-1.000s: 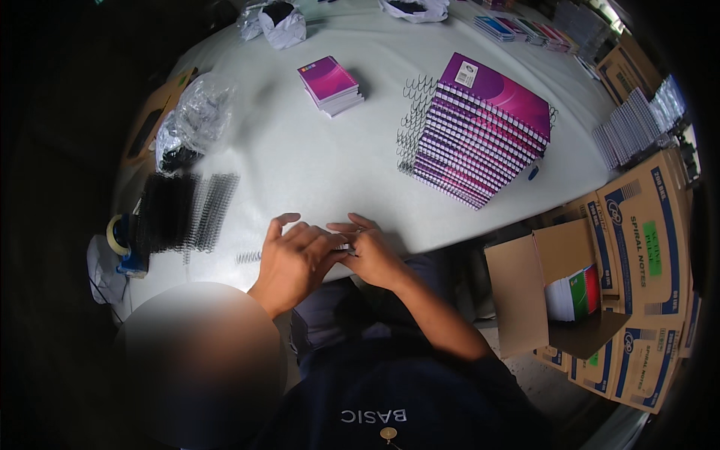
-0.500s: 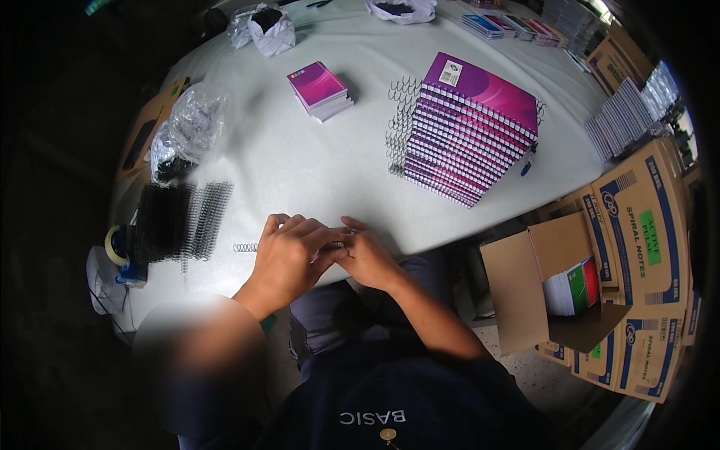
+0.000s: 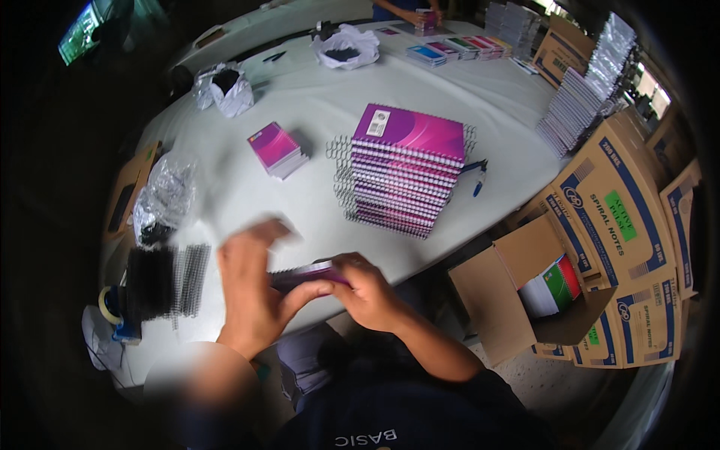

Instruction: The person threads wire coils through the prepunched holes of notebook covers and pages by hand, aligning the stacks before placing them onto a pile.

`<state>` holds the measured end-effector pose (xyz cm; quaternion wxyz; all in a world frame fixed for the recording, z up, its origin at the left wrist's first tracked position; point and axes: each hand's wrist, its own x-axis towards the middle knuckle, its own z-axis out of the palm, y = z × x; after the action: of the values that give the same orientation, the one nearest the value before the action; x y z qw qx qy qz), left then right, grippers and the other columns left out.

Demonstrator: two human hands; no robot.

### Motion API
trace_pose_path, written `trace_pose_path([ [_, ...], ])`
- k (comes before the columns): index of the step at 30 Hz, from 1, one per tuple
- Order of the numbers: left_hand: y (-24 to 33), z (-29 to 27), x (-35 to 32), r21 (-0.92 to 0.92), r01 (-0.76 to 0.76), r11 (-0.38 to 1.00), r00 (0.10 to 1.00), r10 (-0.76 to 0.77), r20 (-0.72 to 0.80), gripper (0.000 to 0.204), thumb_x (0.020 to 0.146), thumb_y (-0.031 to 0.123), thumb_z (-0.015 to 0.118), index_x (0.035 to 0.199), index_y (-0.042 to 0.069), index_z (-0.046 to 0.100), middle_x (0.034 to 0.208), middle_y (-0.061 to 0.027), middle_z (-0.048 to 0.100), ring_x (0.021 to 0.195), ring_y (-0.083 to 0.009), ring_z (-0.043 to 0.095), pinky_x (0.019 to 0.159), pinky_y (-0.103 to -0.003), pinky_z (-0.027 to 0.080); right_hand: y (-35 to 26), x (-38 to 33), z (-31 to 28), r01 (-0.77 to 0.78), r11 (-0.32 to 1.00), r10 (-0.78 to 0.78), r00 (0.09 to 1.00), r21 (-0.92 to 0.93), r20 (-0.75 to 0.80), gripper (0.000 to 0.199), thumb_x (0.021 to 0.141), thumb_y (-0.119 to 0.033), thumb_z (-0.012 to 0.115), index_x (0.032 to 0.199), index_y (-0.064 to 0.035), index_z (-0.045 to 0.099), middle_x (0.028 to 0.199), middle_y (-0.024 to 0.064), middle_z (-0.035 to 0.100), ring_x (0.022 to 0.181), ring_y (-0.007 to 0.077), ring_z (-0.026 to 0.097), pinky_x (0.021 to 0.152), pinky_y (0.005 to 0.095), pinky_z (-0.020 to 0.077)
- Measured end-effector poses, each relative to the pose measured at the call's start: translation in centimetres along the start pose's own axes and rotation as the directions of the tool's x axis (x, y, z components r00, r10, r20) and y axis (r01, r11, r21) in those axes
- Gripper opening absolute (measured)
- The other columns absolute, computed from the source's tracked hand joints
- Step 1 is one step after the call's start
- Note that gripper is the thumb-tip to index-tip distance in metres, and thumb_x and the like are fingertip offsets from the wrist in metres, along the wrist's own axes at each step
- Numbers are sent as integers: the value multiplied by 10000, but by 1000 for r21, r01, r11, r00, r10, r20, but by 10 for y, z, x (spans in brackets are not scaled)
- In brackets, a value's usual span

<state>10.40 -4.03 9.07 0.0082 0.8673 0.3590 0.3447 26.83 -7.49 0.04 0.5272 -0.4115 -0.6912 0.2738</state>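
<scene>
Near the table's front edge, my right hand (image 3: pixel 371 292) grips a small purple notebook (image 3: pixel 306 276), seen almost edge-on. My left hand (image 3: pixel 251 281) is raised beside its left end, fingers spread and blurred by motion. The left thumb reaches across to the notebook and seems to touch it. Beyond my hands stands a tall stack of purple spiral notebooks (image 3: pixel 409 180), with wire coils jutting out at both sides. A smaller pile of purple notebooks (image 3: pixel 277 150) lies to its left. Dark binding coils (image 3: pixel 161 281) are laid in a row left of my left hand.
At the left edge sit a tape dispenser (image 3: pixel 120 311) and a clear plastic bag (image 3: pixel 169 195). White bags (image 3: pixel 346 49) and colourful notebook piles (image 3: pixel 461 49) are farther back. An open carton (image 3: pixel 487 304) and stacked cartons (image 3: pixel 622 210) stand right. Another person's hands (image 3: pixel 420 16) show at the far side.
My hands were close together at the table edge, with a coil sticking out left of them. Now the left hand has lifted and spread, and the notebook shows. The view has shifted too.
</scene>
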Motion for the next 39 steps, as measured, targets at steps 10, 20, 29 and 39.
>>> trace_pose_path([
  [10,58,75,108,-918,-234,320,827,-430,-362,241,909,88,566,1141,21,565,1031,-51,614,999,-111,532,896,-280,389,-22,71,-62,71,996,-90,586,-59,-805,598,965,-282,436,1384,77,205,1393,231,286,1289,324,278,1066,418,211],
  [20,20,120,132,-56,-74,996,833,31,-552,322,812,287,695,1012,39,650,978,-123,646,911,-274,592,806,-368,451,16,65,-92,110,991,9,502,74,-865,477,955,-231,501,1327,43,379,1236,180,498,1087,223,533,922,343,419],
  [29,0,143,135,-663,158,732,759,-519,-392,333,878,294,653,738,-3,597,639,-3,553,587,-70,458,569,-222,387,26,70,-101,17,988,-149,390,-154,-909,224,850,-84,640,1070,-45,644,933,44,523,778,125,545,731,275,465],
  [39,2,144,132,-826,140,545,784,-571,-244,387,905,305,612,635,46,512,585,35,478,559,-45,384,540,-205,331,33,69,-94,33,961,-265,410,-276,-873,176,876,-125,614,991,5,643,1080,123,618,994,226,585,870,328,454],
])
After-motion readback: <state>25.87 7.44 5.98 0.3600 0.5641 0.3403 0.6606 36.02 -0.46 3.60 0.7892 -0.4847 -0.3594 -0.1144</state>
